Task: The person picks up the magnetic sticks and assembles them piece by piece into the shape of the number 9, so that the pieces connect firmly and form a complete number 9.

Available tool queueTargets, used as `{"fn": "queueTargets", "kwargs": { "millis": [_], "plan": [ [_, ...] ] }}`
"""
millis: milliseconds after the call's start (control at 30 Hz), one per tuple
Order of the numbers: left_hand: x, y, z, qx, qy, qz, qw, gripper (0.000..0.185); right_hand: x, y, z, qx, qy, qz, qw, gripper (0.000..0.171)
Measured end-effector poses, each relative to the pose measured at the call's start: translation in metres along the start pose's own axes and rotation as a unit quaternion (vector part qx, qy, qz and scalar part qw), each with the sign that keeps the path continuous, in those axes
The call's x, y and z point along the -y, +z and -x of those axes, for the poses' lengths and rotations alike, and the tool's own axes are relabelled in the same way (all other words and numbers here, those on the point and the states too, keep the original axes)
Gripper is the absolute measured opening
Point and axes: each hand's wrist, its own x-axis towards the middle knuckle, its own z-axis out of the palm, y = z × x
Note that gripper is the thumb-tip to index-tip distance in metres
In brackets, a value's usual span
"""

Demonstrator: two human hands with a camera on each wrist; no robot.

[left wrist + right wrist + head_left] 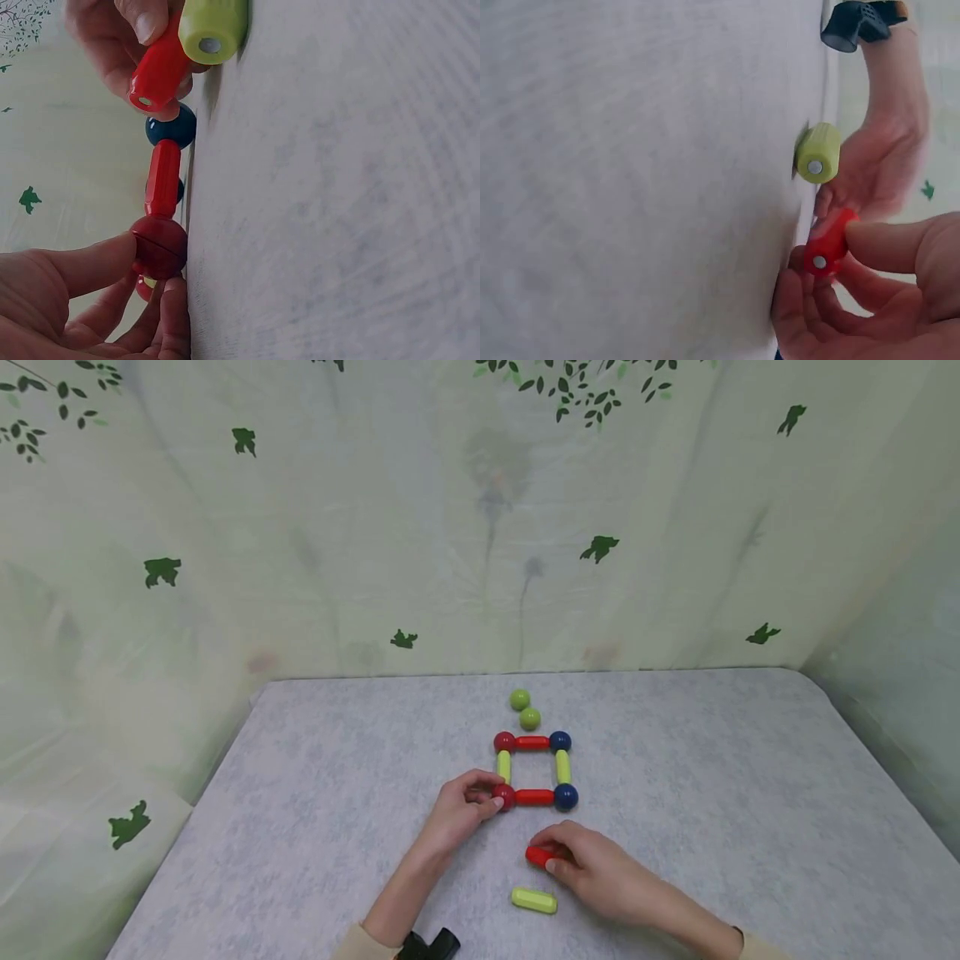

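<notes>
Fingers (558, 857) curled round red rod (538, 857)

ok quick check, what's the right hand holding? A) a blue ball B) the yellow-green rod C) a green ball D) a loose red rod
D. The right hand pinches a loose red rod just off the square frame; the right wrist view shows fingers and thumb curled round that rod. The yellow-green rod lies untouched on the table, and the left hand grips the red ball at the square's near left corner.
</notes>
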Motion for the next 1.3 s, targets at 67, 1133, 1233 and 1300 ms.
{"fn": "queueTargets", "kwargs": {
  "millis": [67,1133,1233,1300],
  "plan": [
    [0.000,0.000,-0.001,-0.002,-0.002,-0.003,1.0000,0.025,-0.004,-0.004,0.002,-0.011,0.015,-0.037,0.999,0.023],
    [0.000,0.001,0.001,-0.004,-0.008,0.002,1.0000,0.028,-0.020,-0.022,0.009,-0.133,0.152,-0.222,0.954,0.041],
    [0.000,0.001,0.000,-0.005,-0.006,0.000,1.0000,0.028,-0.020,-0.027,0.006,-0.153,0.147,-0.170,0.962,0.035],
    [0.000,0.001,0.000,-0.006,-0.006,0.000,1.0000,0.028,-0.021,-0.032,0.002,-0.164,0.132,-0.137,0.968,0.032]
  ]
}}
